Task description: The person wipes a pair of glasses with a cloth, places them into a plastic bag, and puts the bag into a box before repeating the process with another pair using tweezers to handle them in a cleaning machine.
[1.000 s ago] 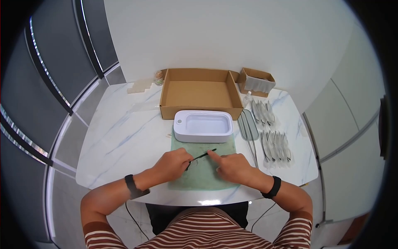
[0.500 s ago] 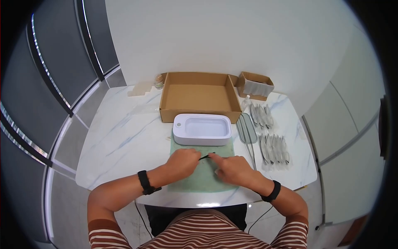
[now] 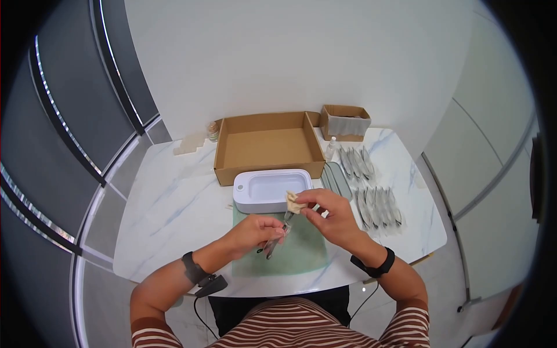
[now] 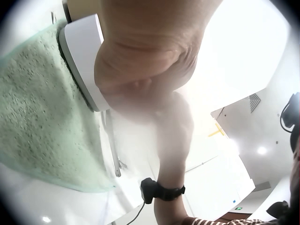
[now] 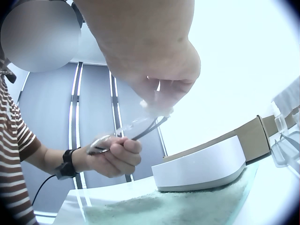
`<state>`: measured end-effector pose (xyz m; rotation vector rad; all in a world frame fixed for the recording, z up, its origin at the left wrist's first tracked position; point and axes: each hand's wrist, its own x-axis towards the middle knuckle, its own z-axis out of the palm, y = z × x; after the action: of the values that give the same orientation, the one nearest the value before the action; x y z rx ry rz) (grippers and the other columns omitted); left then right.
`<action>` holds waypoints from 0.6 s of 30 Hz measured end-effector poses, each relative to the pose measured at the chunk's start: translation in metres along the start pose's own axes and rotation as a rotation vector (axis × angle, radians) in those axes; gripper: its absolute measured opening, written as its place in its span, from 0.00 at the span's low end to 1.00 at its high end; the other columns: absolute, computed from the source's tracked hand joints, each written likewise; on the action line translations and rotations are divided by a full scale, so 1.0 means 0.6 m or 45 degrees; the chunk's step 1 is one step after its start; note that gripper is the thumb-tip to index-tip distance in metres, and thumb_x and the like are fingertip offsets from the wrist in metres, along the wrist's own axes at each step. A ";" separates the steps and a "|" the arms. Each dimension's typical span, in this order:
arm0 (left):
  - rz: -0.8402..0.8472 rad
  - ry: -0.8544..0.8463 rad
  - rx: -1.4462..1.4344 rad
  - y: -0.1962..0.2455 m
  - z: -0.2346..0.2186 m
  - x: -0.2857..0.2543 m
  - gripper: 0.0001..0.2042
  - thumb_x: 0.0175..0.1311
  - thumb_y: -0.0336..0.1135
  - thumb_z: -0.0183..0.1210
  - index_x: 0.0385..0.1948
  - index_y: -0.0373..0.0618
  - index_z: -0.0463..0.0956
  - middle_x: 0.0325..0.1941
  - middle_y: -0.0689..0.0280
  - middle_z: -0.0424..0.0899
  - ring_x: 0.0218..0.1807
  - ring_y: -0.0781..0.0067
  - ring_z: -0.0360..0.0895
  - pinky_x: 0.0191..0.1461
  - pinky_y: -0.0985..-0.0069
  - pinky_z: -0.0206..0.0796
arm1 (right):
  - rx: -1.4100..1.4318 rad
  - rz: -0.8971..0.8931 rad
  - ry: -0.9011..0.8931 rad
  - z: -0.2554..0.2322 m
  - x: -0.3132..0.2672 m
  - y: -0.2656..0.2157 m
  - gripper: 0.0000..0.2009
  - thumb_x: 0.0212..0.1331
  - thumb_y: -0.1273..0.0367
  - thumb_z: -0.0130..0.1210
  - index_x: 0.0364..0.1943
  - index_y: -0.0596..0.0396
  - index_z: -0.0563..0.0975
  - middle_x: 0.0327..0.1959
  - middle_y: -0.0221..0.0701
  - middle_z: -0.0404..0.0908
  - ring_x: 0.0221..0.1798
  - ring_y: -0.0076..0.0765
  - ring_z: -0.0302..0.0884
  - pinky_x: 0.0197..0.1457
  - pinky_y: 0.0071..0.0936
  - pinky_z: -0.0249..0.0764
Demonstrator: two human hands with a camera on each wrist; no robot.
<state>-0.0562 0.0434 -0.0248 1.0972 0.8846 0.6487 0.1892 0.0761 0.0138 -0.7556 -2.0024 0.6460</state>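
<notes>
A crumpled beige cloth [image 3: 293,203] is pinched between the thumb and fingers of my right hand [image 3: 333,217], over the green mat. Just below and left, my left hand [image 3: 252,236] grips what looks like a pair of eyeglasses [image 3: 272,246] with thin dark arms. In the right wrist view, two slim dark arms [image 5: 151,127] run from the left fingers up into the cloth, which hides their ends. A shiny part of the glasses [image 5: 98,144] sticks out behind the left fingers. The left wrist view shows mostly the back of the hand, blurred, its fingers hidden.
A white basin-like cleaner [image 3: 249,206] stands at the back of the green mat [image 3: 301,255]. Behind it is a cardboard tray [image 3: 232,173]. To the right lie a grey oval lid-like piece [image 3: 342,188], a small bottle [image 3: 331,149], a small carton [image 3: 343,134] and several bagged items [image 3: 380,209].
Both hands have lifted from the mat. The right hand, earlier with a finger on the dark piece, now holds the beige cloth at its tip. The left hand has turned, still gripping the glasses.
</notes>
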 end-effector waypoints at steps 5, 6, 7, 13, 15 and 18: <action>0.074 -0.048 -0.050 -0.008 0.000 -0.001 0.10 0.72 0.39 0.61 0.42 0.42 0.81 0.34 0.71 0.83 0.27 0.84 0.72 0.32 0.85 0.61 | -0.284 -0.302 0.065 0.005 0.018 -0.009 0.16 0.53 0.81 0.66 0.47 0.53 0.85 0.45 0.32 0.88 0.42 0.36 0.81 0.42 0.27 0.77; 0.053 -0.011 -0.015 -0.001 0.003 -0.003 0.10 0.72 0.39 0.60 0.43 0.43 0.81 0.34 0.71 0.83 0.26 0.84 0.72 0.32 0.85 0.61 | -0.354 -0.338 0.090 0.005 0.020 -0.014 0.17 0.51 0.82 0.66 0.46 0.53 0.86 0.46 0.33 0.87 0.43 0.40 0.81 0.45 0.31 0.76; 0.033 0.023 0.023 0.003 0.005 -0.004 0.09 0.72 0.38 0.60 0.43 0.43 0.81 0.34 0.71 0.83 0.26 0.84 0.72 0.32 0.85 0.61 | -0.354 -0.337 0.088 0.007 0.019 -0.011 0.17 0.51 0.82 0.66 0.46 0.53 0.86 0.46 0.33 0.87 0.43 0.40 0.81 0.45 0.31 0.76; 0.059 0.089 0.036 0.007 0.004 0.001 0.07 0.73 0.35 0.58 0.43 0.43 0.80 0.35 0.71 0.83 0.30 0.84 0.75 0.34 0.83 0.67 | -0.274 -0.383 0.024 0.032 0.004 -0.011 0.19 0.48 0.81 0.67 0.47 0.52 0.86 0.47 0.33 0.87 0.43 0.43 0.81 0.45 0.35 0.74; 0.074 0.102 -0.020 0.000 -0.003 0.006 0.07 0.73 0.35 0.58 0.42 0.43 0.80 0.35 0.71 0.83 0.31 0.83 0.76 0.35 0.82 0.68 | -0.244 -0.449 -0.020 0.038 0.001 -0.021 0.20 0.47 0.81 0.68 0.47 0.53 0.85 0.47 0.34 0.86 0.42 0.43 0.81 0.44 0.35 0.74; 0.099 0.155 -0.171 -0.001 -0.004 0.008 0.07 0.73 0.35 0.59 0.41 0.42 0.80 0.36 0.71 0.82 0.34 0.82 0.78 0.38 0.82 0.70 | -0.234 -0.557 -0.096 0.052 -0.013 -0.041 0.19 0.47 0.80 0.65 0.47 0.55 0.84 0.46 0.32 0.85 0.39 0.42 0.78 0.44 0.34 0.76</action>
<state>-0.0557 0.0482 -0.0274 0.9833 0.8922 0.8346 0.1594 0.0488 0.0114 -0.3769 -2.2219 0.2394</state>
